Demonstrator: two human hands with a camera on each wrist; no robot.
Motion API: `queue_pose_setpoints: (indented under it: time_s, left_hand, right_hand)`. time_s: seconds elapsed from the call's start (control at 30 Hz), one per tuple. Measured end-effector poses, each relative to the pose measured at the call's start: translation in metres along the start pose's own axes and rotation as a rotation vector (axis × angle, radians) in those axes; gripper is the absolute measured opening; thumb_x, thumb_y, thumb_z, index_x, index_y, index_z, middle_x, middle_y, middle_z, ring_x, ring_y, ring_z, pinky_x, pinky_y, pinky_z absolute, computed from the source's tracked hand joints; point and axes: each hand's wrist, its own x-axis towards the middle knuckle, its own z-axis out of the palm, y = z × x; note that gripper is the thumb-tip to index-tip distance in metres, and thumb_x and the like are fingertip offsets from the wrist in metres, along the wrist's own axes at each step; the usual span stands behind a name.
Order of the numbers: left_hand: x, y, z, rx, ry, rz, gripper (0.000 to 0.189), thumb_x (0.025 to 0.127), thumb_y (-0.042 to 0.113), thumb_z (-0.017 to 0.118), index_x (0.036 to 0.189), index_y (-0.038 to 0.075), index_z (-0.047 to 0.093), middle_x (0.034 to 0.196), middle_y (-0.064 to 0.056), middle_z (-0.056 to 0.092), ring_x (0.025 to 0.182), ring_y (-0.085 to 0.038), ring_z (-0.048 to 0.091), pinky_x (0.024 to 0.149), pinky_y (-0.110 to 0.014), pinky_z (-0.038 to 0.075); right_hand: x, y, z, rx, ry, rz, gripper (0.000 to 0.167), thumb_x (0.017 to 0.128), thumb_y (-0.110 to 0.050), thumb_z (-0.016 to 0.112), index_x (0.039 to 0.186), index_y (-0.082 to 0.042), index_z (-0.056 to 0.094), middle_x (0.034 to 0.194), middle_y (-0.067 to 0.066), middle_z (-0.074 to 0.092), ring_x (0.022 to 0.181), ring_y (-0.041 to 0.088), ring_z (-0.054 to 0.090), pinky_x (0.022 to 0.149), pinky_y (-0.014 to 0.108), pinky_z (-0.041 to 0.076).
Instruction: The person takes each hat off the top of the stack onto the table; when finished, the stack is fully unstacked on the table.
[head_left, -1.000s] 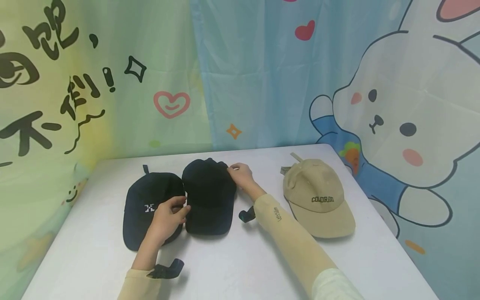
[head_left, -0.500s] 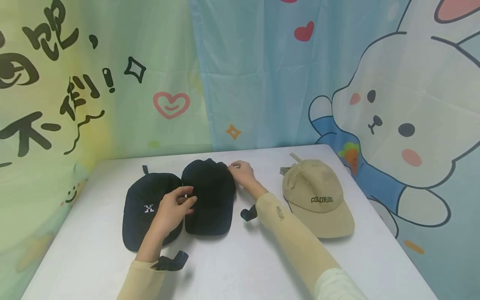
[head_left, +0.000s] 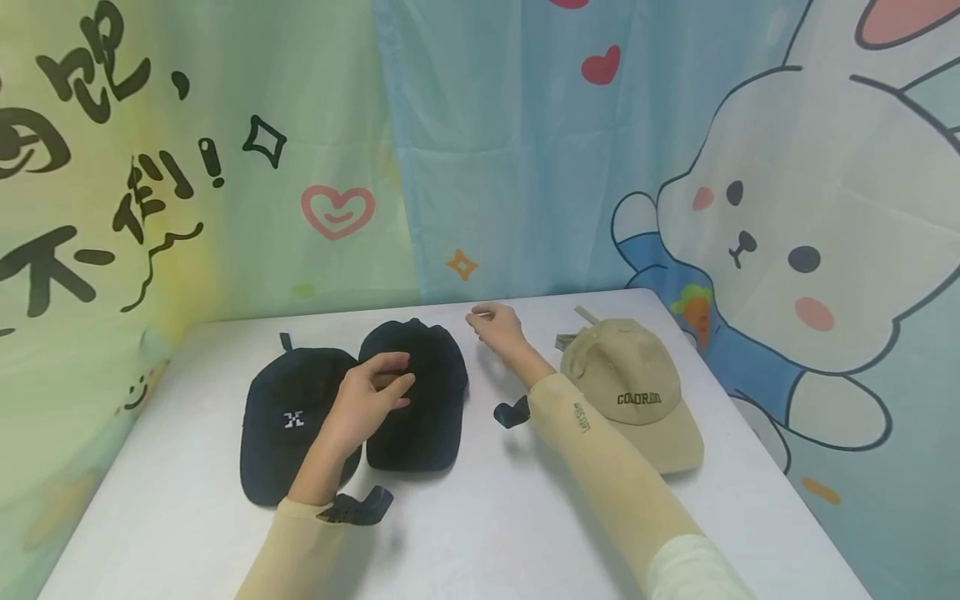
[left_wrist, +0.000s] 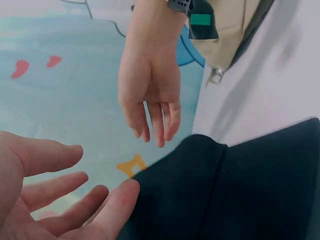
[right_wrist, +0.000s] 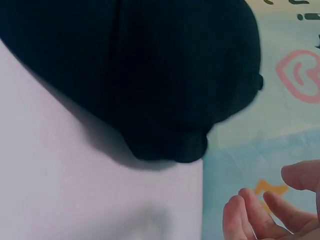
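Note:
A plain black baseball cap (head_left: 420, 417) lies in the middle of the table, its brim toward me. Left of it, nearly touching, is a dark cap with a small white emblem (head_left: 281, 417). My left hand (head_left: 372, 392) hovers above the two dark caps, fingers loosely bent and holding nothing. In the left wrist view its fingers (left_wrist: 67, 190) are spread apart. My right hand (head_left: 498, 327) is raised just right of the plain black cap, apart from it, and nothing is between its fingers (right_wrist: 287, 210). Farther right lies a beige cap lettered COLORADO (head_left: 637, 383), partly covered by my right sleeve.
All the caps lie on a white table (head_left: 480, 533). Behind its far edge hangs a printed curtain (head_left: 517, 192) with hearts and a rabbit. Each wrist carries a black strap-on camera mount (head_left: 360, 507).
My right hand has let go of the plain black cap's right edge and moved right. My left hand has lifted off that cap's left side and drifted up and right.

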Motion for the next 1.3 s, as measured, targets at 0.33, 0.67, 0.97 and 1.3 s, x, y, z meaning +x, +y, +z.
queue_pose_setpoints:
  time_s: [0.33, 0.67, 0.97, 1.3]
  left_hand:
    - [0.016, 0.016, 0.016, -0.021, -0.056, 0.039, 0.041, 0.096, 0.011, 0.065, 0.134, -0.002, 0.056, 0.133, -0.019, 0.057, 0.108, -0.026, 0.065, 0.075, -0.033, 0.06]
    - [0.027, 0.023, 0.041, -0.04, -0.115, 0.053, 0.036, 0.096, 0.01, 0.065, 0.131, 0.002, 0.058, 0.128, -0.016, 0.059, 0.106, -0.027, 0.065, 0.076, -0.034, 0.06]
    - [0.033, 0.025, 0.066, -0.01, -0.141, 0.054, 0.034, 0.095, 0.014, 0.066, 0.128, 0.006, 0.062, 0.122, -0.008, 0.063, 0.094, -0.02, 0.069, 0.077, -0.033, 0.06]
    - [0.033, 0.021, 0.101, -0.011, -0.256, 0.011, 0.036, 0.096, 0.017, 0.066, 0.13, 0.007, 0.061, 0.126, -0.011, 0.062, 0.098, -0.023, 0.069, 0.085, -0.038, 0.058]
  right_hand:
    - [-0.001, -0.003, -0.061, -0.013, 0.0, -0.012, 0.045, 0.098, -0.028, 0.059, 0.137, -0.005, 0.055, 0.125, 0.015, 0.061, 0.11, 0.031, 0.06, 0.095, 0.044, 0.05]
    - [-0.004, 0.009, -0.148, -0.05, 0.071, -0.03, 0.047, 0.1, -0.027, 0.056, 0.139, -0.001, 0.052, 0.128, 0.022, 0.058, 0.114, 0.037, 0.058, 0.101, 0.048, 0.046]
    - [-0.026, 0.027, -0.211, -0.072, 0.153, 0.004, 0.051, 0.102, -0.031, 0.054, 0.142, 0.001, 0.048, 0.135, 0.024, 0.053, 0.118, 0.038, 0.056, 0.103, 0.048, 0.044]
    - [-0.037, 0.072, -0.247, -0.096, 0.237, 0.058, 0.052, 0.102, -0.025, 0.053, 0.139, 0.011, 0.045, 0.136, 0.031, 0.05, 0.12, 0.044, 0.055, 0.105, 0.049, 0.043]
